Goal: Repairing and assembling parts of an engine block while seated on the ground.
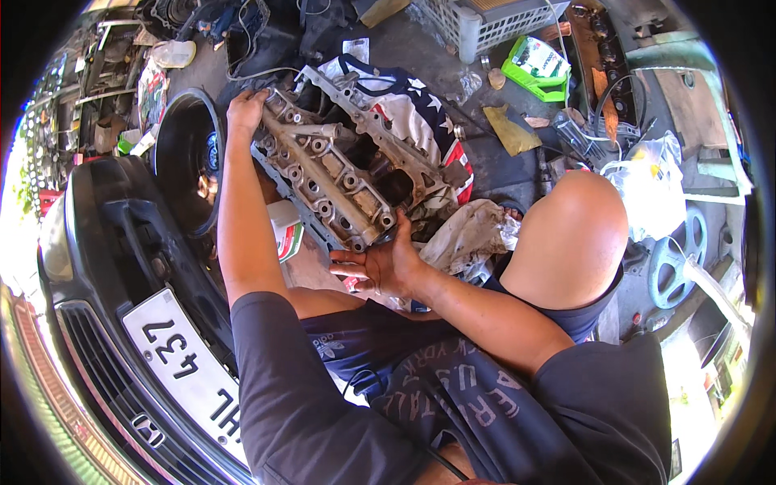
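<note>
A grey cylinder head (343,218) of cast metal is tilted in front of me, its bolt holes, bores and long cast ridge facing up. Around its far left corner, my left hand (246,113) is closed, with the fingers partly hidden behind the edge. At the near end is my right hand (380,263), palm up; its thumb presses against the corner and its other fingers stretch out beneath. A crumpled dirty cloth (465,238) lies just right of the casting. Beyond it is a dark cloth with white stars (416,101).
A black car bumper (97,194) with a licence plate stands close on the left. Behind my left arm is a black tub (190,162). Farther off are a green bottle (537,69) and a white plastic crate (485,32). A plastic bag (647,182) and blue handwheel (679,259) lie right.
</note>
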Motion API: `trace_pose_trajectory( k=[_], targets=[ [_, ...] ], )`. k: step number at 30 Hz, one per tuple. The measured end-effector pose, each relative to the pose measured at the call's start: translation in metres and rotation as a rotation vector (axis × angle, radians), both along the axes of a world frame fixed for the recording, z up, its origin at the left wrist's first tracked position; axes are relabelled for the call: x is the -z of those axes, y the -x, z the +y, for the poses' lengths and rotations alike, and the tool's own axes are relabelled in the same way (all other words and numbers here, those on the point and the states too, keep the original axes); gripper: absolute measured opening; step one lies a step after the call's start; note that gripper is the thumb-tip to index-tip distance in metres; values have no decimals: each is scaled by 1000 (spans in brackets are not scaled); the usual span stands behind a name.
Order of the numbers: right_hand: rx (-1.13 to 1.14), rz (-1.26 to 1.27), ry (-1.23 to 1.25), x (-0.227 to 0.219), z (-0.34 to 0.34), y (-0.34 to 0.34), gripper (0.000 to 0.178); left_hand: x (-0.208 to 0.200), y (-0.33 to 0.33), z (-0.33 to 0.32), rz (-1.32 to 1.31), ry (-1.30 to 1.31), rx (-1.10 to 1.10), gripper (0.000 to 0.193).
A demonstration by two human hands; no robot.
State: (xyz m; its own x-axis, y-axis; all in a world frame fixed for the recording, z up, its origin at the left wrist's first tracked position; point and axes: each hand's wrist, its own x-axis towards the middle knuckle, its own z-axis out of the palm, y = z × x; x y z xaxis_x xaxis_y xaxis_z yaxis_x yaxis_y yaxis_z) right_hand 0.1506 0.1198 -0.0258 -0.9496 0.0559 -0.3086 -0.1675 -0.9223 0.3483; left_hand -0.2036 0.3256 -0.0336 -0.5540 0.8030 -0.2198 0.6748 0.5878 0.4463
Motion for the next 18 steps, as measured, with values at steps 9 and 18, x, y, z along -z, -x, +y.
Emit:
trace_pose_trajectory(
  k=[9,18],
  targets=[
    [9,-28,-86,3,-10,3,116,-1,1,-7,16,-50,-60,65],
    [-78,-224,-280,-12,-29,-4,110,-3,-14,-5,-109,-38,-55,66]
  ],
)
